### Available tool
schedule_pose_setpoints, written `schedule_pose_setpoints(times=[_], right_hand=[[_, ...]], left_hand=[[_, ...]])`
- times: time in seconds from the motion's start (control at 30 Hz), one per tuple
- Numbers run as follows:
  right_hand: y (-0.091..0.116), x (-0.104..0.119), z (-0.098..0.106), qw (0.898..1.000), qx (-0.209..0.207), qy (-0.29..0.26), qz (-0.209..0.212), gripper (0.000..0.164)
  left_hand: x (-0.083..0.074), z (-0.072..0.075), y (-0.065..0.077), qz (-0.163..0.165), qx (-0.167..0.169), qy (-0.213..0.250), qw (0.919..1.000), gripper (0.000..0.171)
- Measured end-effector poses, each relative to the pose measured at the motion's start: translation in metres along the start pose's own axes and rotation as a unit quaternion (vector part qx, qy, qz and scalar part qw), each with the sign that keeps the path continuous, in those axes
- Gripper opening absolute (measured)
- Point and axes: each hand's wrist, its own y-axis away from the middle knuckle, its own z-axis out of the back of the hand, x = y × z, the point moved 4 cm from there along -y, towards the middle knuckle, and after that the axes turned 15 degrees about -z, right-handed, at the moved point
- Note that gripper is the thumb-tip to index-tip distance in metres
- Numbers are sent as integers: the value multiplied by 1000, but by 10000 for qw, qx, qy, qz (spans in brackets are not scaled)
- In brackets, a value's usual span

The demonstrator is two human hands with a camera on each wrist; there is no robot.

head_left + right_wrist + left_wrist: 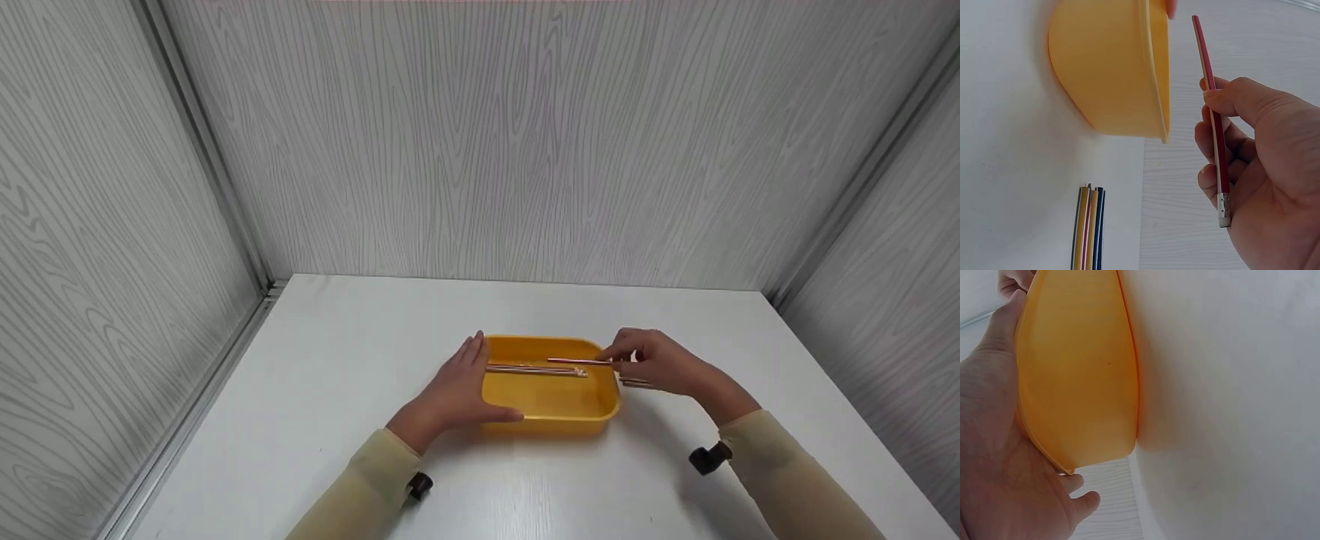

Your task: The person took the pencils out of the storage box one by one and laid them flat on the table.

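Observation:
A yellow plastic bin (555,420) stands on the white table. Across its left end my left hand (457,386) rests, fingers straight toward the far rim and thumb along the near rim; the left wrist view shows the palm against the rim. Inside the bin lie pencils (536,370), their left ends hidden by that hand. At the bin's right end my right hand (660,364) pinches a red-striped pencil (1216,129) between thumb and fingers. Its eraser end points back toward the palm, and its other end reaches over the bin.
Several more pencils (1089,228) lie side by side on the table to the right of the bin, partly under the right hand in the head view. Grey wood-grain panels (510,150) wall the table at the back and sides.

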Motion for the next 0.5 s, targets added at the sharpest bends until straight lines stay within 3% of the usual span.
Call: schedule_pose_setpoints(times=[0.23, 0.5], right_hand=[[11, -10, 12, 9999, -69, 59, 121, 24], [20, -25, 25, 9997, -242, 66, -38, 23]], left_hand=[[1, -1, 1, 17, 2, 27, 10000, 146], [0, 0, 2, 13, -17, 23, 10000, 145]])
